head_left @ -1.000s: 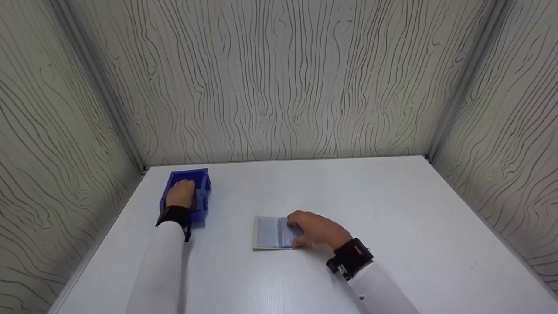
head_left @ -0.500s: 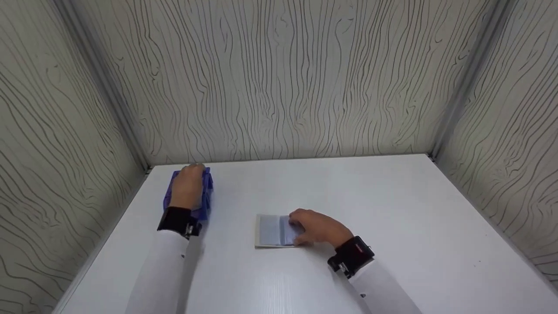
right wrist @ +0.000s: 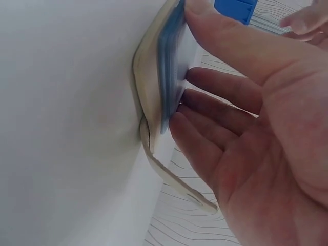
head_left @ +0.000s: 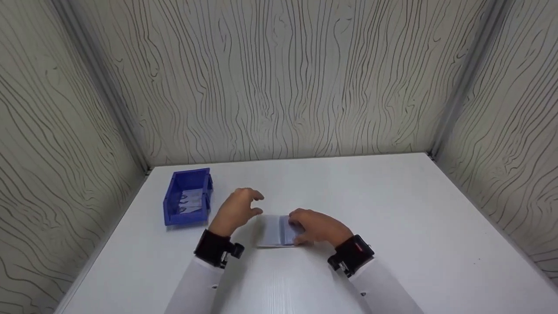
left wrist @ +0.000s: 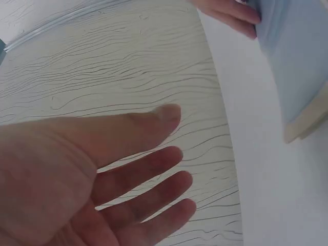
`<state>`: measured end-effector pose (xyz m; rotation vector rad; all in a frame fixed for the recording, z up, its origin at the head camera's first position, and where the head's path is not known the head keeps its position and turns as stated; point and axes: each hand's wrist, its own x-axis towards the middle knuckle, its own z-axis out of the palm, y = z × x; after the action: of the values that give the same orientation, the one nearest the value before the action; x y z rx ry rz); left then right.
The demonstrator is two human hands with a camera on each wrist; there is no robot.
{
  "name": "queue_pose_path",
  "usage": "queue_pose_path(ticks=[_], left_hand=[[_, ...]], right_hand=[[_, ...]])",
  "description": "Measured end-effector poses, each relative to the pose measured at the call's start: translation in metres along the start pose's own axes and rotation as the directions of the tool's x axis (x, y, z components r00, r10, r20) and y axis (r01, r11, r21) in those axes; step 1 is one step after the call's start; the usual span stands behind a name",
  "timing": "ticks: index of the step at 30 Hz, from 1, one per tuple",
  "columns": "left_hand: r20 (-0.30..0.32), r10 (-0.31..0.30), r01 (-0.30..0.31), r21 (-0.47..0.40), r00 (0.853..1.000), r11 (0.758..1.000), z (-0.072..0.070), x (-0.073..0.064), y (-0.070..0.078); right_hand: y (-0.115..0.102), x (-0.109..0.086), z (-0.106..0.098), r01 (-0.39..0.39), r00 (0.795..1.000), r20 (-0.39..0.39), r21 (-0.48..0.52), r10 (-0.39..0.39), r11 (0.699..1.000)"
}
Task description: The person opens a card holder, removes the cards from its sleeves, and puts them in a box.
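A small card holder (head_left: 270, 231) with clear bluish sleeves and a cream cover lies spread on the white table. My right hand (head_left: 320, 227) holds its right side with curved fingers; in the right wrist view the thumb and fingertips (right wrist: 179, 120) meet the sleeves. A cream strap (right wrist: 179, 184) sticks out from the cover there. My left hand (head_left: 235, 211) hovers beside the holder's left edge, thumb and fingers apart. Nothing shows between them in the left wrist view, where the thumb (left wrist: 138, 128) lies above several spread fingers.
A blue plastic bin (head_left: 172, 205) stands at the back left of the table (head_left: 370, 196), with pale printed cards (head_left: 191, 200) inside. Wood-patterned panels (head_left: 279, 87) enclose the table at the back and both sides.
My left hand has come out of the blue bin and moved right to the card holder, uncovering the cards in the bin. The right hand has stayed on the holder.
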<state>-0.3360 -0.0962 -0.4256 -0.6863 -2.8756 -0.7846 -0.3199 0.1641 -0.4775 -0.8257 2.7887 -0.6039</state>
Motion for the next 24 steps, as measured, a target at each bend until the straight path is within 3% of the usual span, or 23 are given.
queue_pose_path(ticks=[4,12,19,24], left_hand=[[0.107,-0.016,0.017,-0.007,0.994,1.0,0.019,0.001,-0.001],[0.213,0.009,-0.017,0.038,0.977,0.999,0.045,0.002,0.0],[0.228,-0.027,0.012,0.07,0.973,0.997,0.055,0.003,0.002],[0.216,-0.05,0.035,0.073,0.975,0.997,0.06,0.002,0.002]], right_hand=[[0.0,0.002,0.001,0.028,1.0,0.003,-0.005,-0.028,1.0],[0.001,0.0,-0.002,0.063,0.998,-0.004,-0.025,-0.063,0.998],[0.001,0.001,-0.002,0.043,0.999,0.013,-0.032,-0.043,0.999],[0.001,0.001,-0.003,-0.044,0.999,0.009,-0.058,0.044,0.997]])
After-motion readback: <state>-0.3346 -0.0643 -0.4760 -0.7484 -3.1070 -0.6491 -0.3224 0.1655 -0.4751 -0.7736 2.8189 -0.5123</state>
